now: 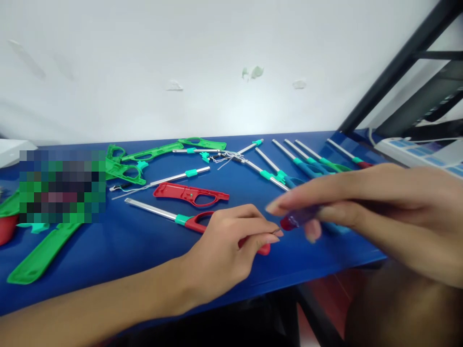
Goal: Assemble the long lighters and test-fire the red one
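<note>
My left hand [235, 241] is closed in a pinch, with a small thin dark piece [277, 231] at its fingertips; its kind is too small to make out. Beneath that hand lies a red-handled long-nosed lighter [195, 223], its metal tube pointing left, its handle partly covered. Just to the right, my right hand [376, 212] grips a small translucent purple cylinder with a red end [298, 218], slightly blurred. The red end points toward my left fingertips. Behind my left hand rests a loose red handle half [191, 194], inner side up.
Several green handle shells [50, 250] lie at left, near a pixelated patch. Metal tubes with teal collars and loose wires [227, 156] spread across the blue table [119, 260]. Several blue-handled lighters [307, 165] lie at right, near a black metal frame [394, 67] and a white wall.
</note>
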A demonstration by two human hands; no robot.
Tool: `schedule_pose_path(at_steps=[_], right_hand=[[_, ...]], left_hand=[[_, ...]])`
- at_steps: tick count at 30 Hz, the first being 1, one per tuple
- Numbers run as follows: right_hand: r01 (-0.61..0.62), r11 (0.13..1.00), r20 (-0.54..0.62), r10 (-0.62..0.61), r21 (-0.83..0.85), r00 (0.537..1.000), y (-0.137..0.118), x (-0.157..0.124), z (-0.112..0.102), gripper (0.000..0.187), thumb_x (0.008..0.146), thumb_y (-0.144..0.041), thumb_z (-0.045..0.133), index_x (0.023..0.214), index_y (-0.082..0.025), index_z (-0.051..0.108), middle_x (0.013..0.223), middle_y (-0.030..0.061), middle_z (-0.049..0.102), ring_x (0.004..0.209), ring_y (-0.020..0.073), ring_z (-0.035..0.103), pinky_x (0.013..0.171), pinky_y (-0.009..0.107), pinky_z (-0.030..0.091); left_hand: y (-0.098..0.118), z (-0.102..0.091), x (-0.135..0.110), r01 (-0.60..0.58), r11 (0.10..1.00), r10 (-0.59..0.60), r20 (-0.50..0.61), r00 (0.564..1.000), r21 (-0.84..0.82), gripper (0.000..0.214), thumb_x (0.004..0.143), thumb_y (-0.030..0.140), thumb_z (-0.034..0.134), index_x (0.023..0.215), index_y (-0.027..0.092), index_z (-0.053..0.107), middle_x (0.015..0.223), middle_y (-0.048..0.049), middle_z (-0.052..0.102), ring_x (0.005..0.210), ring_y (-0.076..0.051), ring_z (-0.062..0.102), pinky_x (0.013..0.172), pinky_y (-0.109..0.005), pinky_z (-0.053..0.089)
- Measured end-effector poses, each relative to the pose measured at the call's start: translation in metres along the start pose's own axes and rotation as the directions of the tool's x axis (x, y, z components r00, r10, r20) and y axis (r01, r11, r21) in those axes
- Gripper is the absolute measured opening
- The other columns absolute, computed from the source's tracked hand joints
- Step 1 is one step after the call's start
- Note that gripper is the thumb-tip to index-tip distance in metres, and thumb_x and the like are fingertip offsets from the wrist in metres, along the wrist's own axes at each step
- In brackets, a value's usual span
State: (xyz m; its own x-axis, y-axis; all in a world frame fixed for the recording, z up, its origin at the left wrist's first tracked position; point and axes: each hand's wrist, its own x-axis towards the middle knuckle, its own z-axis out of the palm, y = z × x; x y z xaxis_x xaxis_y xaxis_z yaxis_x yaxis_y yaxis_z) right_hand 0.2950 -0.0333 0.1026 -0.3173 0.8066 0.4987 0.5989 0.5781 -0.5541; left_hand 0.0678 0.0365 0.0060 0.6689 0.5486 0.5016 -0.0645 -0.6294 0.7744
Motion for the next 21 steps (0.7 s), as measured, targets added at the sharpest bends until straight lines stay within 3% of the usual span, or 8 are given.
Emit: schedule_pose_path(at_steps=[2, 5, 10, 13, 15, 17, 19, 21], right_hand=[[-0.051, 0.998, -0.062, 0.048, -0.039, 0.997, -0.002, -0.004, 0.0, 0.022, 0.108, -0.032, 0.079, 0.11, -0.047, 0.095, 0.093, -0.0091, 0.092, 0.059, 0.0157, 0.079, 0.057, 0.026, 0.065], [-0.193, 0.973, -0.205, 0.165, -0.129, 0.965, -0.01, -0.006, 0.01, 0.005, 0.096, -0.045, 0.094, 0.094, -0.049, 0.092, 0.08, -0.0125, 0.087, 0.061, 0.017, 0.078, 0.058, 0.027, 0.064], [-0.229, 0.961, -0.306, 0.175, -0.152, 0.936, -0.012, 0.003, 0.022, 0.039, 0.092, -0.051, 0.097, 0.078, -0.032, 0.066, 0.073, -0.0065, 0.072, 0.062, 0.0168, 0.063, 0.053, 0.032, 0.055], [-0.174, 0.967, -0.265, 0.122, -0.185, 0.956, -0.008, 0.005, 0.018, 0.03, 0.099, -0.05, 0.091, 0.087, -0.033, 0.07, 0.078, -0.0071, 0.071, 0.067, 0.0146, 0.065, 0.057, 0.028, 0.058], [-0.107, 0.976, -0.166, 0.076, -0.188, 0.983, -0.004, 0.001, 0.012, 0.01, 0.108, -0.047, 0.082, 0.116, -0.042, 0.085, 0.1, -0.0071, 0.085, 0.082, 0.0157, 0.078, 0.069, 0.026, 0.066], [-0.053, 0.985, -0.06, 0.044, -0.165, 0.997, -0.002, -0.007, 0.004, 0.03, 0.116, -0.041, 0.07, 0.139, -0.055, 0.084, 0.121, -0.0095, 0.091, 0.099, 0.0187, 0.087, 0.082, 0.029, 0.073], [-0.076, 0.984, -0.028, 0.073, -0.163, 0.997, -0.001, -0.014, -0.001, 0.03, 0.118, -0.044, 0.067, 0.134, -0.06, 0.087, 0.121, -0.0123, 0.092, 0.096, 0.0206, 0.09, 0.084, 0.032, 0.076], [-0.172, 0.96, -0.111, 0.151, -0.222, 0.982, -0.002, -0.019, -0.002, 0.021, 0.113, -0.062, 0.072, 0.117, -0.058, 0.093, 0.106, -0.0113, 0.093, 0.078, 0.0208, 0.087, 0.078, 0.033, 0.076]], left_hand=[[0.001, 0.0, 0.0, -0.011, 1.0, 0.011, -0.001, 1.0, -0.003, 0.026, 0.109, 0.006, 0.069, 0.096, 0.017, 0.089, 0.094, -0.0034, 0.085, 0.08, -0.013, 0.081, 0.081, -0.021, 0.066], [0.003, 0.0, -0.001, -0.011, 1.0, 0.011, -0.011, 1.0, 0.011, 0.026, 0.109, 0.007, 0.068, 0.097, 0.015, 0.088, 0.095, -0.0046, 0.085, 0.08, -0.013, 0.08, 0.079, -0.021, 0.065], [0.004, 0.002, 0.001, 0.003, 1.0, -0.003, -0.021, 1.0, 0.017, 0.011, 0.106, 0.014, 0.081, 0.101, 0.016, 0.089, 0.103, -0.0056, 0.087, 0.089, -0.017, 0.083, 0.086, -0.024, 0.067], [0.001, 0.003, 0.002, 0.002, 1.0, -0.002, -0.009, 1.0, 0.014, 0.017, 0.11, 0.012, 0.075, 0.103, 0.017, 0.09, 0.104, -0.0054, 0.087, 0.089, -0.016, 0.084, 0.089, -0.024, 0.067], [-0.001, 0.003, 0.002, -0.002, 1.0, 0.002, -0.002, 1.0, 0.015, 0.02, 0.111, 0.011, 0.073, 0.105, 0.017, 0.091, 0.1, -0.0051, 0.085, 0.086, -0.016, 0.083, 0.085, -0.024, 0.067], [-0.002, 0.003, 0.001, -0.01, 1.0, 0.01, 0.003, 1.0, 0.016, 0.021, 0.111, 0.009, 0.072, 0.105, 0.016, 0.091, 0.097, -0.0048, 0.084, 0.084, -0.016, 0.082, 0.083, -0.023, 0.066], [-0.003, 0.003, -0.001, -0.024, 1.0, 0.024, 0.007, 1.0, 0.015, 0.022, 0.111, 0.008, 0.071, 0.104, 0.016, 0.091, 0.098, -0.0052, 0.084, 0.085, -0.016, 0.083, 0.084, -0.024, 0.066], [-0.002, 0.003, -0.002, -0.04, 0.999, 0.04, 0.014, 0.999, 0.014, 0.024, 0.11, 0.006, 0.069, 0.106, 0.014, 0.091, 0.1, -0.006, 0.084, 0.086, -0.015, 0.082, 0.084, -0.023, 0.065]])
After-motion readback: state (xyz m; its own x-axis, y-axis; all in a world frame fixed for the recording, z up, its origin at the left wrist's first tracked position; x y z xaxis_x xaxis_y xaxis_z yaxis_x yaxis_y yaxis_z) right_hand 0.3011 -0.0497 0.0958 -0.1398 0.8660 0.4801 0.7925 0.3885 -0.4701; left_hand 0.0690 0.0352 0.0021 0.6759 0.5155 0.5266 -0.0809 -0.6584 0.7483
